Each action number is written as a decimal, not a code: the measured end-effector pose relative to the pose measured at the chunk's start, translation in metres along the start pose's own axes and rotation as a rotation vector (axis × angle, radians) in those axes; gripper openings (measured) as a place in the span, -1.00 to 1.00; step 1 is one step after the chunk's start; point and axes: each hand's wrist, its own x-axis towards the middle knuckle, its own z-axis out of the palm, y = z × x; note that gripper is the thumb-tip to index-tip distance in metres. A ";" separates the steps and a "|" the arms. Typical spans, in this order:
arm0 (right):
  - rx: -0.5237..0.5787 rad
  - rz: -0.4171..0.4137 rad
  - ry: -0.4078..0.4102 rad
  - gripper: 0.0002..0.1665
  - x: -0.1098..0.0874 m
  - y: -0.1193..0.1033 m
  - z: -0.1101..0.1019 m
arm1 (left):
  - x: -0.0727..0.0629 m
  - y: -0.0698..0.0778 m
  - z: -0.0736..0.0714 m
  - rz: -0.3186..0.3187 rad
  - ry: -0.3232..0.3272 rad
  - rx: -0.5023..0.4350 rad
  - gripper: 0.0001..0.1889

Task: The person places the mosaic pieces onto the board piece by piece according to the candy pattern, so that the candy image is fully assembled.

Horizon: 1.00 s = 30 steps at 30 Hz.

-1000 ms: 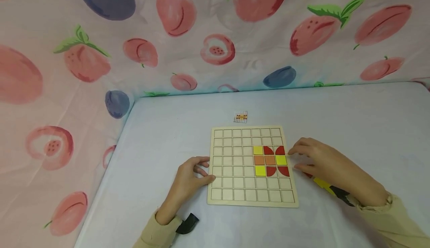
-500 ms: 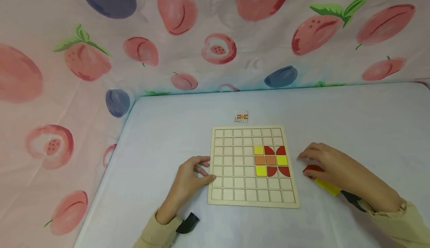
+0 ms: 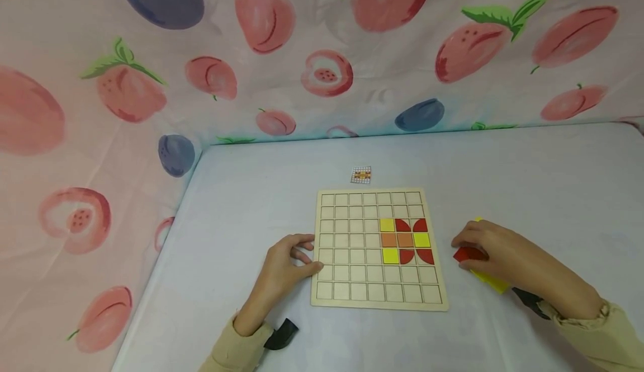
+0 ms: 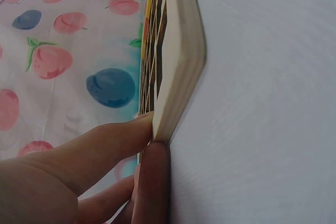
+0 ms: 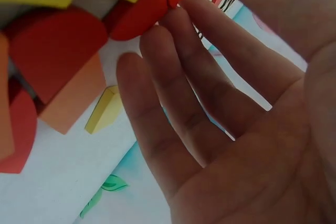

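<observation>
My left hand (image 3: 285, 263) grips the left edge of a square wooden grid board (image 3: 357, 274), its thumb lying on the rim and the fingers along the side. In the left wrist view the thumb and a finger meet the board's corner edge (image 4: 181, 72). Yellow, orange and red quarter-circle tiles fill several cells on the board's right side. Off to the right, my right hand (image 3: 498, 249) bends over a pile of loose tiles, including a red one (image 3: 470, 253). The right wrist view shows loosely extended fingertips touching a red quarter-circle tile (image 5: 142, 17), the palm holding nothing.
A small printed pattern card (image 3: 361, 175) lies behind the board. Under the right hand are more loose tiles: a yellow one (image 3: 492, 282), a red quarter circle (image 5: 58, 45) and an orange one (image 5: 79, 98). A fruit-print cloth (image 3: 322, 36) rises behind the table.
My right hand has moved right, away from the board's edge, and over the loose tiles, its thumb and fingers drawing in around a red tile. The left hand and board stay put.
</observation>
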 end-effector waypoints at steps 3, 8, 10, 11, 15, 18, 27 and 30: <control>0.005 0.004 0.016 -0.67 0.000 -0.002 -0.001 | 0.000 0.000 0.000 0.005 -0.001 0.005 -0.47; 0.018 0.010 0.041 -0.68 -0.001 -0.004 -0.001 | 0.000 0.001 0.000 0.002 -0.002 0.004 -0.47; 0.025 0.007 0.049 -0.68 -0.001 -0.004 0.000 | 0.000 0.001 0.000 0.000 -0.004 0.003 -0.47; 0.027 0.005 0.053 -0.68 -0.001 -0.004 0.000 | -0.001 0.001 0.000 0.000 -0.005 0.004 -0.47; 0.027 0.005 0.063 -0.70 -0.002 -0.004 0.001 | -0.001 0.002 0.000 -0.006 -0.005 0.005 -0.47; 0.031 0.021 0.049 -0.68 -0.003 -0.002 0.000 | -0.001 0.002 0.000 -0.008 -0.005 0.004 -0.47; 0.026 0.108 -0.086 -0.64 -0.006 0.010 -0.007 | -0.001 0.002 0.000 -0.005 -0.003 0.002 -0.46; 0.037 0.135 -0.105 -0.62 -0.007 0.013 -0.008 | 0.000 0.002 0.000 -0.007 -0.001 0.001 -0.46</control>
